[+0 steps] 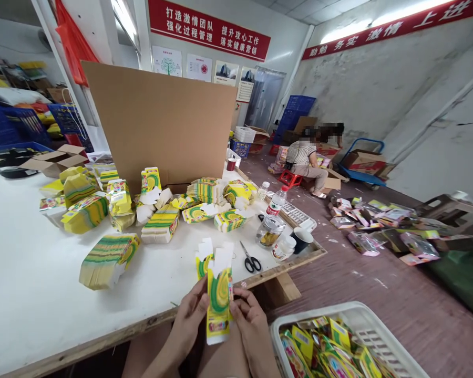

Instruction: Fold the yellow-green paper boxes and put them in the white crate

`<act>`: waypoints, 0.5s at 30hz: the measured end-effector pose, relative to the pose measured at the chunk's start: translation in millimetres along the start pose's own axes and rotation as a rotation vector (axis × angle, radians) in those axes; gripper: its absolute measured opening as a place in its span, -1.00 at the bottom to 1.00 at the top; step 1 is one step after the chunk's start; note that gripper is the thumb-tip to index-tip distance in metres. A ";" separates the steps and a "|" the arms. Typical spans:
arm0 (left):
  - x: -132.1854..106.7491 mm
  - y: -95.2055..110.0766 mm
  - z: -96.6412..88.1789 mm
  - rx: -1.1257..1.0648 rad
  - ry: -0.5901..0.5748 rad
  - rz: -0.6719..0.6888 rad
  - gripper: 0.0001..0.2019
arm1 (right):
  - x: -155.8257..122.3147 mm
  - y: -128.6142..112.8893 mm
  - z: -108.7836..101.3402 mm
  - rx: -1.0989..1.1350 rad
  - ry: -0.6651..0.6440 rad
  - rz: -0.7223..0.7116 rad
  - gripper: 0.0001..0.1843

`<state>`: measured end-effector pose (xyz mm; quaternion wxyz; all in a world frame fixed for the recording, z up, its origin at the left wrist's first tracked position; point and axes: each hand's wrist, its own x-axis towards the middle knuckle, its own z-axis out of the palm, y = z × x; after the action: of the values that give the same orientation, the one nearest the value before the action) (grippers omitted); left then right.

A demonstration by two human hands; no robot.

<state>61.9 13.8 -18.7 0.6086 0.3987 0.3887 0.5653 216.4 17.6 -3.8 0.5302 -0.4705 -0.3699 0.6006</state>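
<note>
Pinching a yellow carton remotely lol, my left hand and right hand are gripping its sides, both mostly closed, and I'm holding it near the front edge of the worktop

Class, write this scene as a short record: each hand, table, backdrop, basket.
Left hand: holds the left edge of a yellow-and-green printed paper carton
Right hand: on that carton's right edge
Table: white-topped, wooden-edged; bundled similar cartons, black-handled metal scissors
Backdrop: large brown cardboard sheet
Basket: white plastic, holding yellow-and-green packages
</note>
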 end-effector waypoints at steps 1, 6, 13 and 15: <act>1.0 2.5 1.4 -0.124 -0.011 -0.120 -0.47 | -2.9 3.0 1.9 0.015 -0.023 0.007 -0.52; 1.5 15.3 1.4 -0.352 -0.137 -0.323 -0.50 | -7.4 12.6 7.7 0.037 -0.088 0.049 -0.61; -5.1 26.5 2.7 -0.311 -0.076 -0.369 -0.65 | -11.1 3.1 16.6 -0.090 0.016 -0.113 -0.57; 0.2 20.3 1.3 -0.317 0.001 -0.457 -0.60 | -11.6 3.0 19.1 -0.143 0.082 -0.142 -0.53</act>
<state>55.4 14.8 0.6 0.7748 0.2003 0.3757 0.4673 197.2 6.7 0.8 0.5511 -0.5038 -0.4221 0.5141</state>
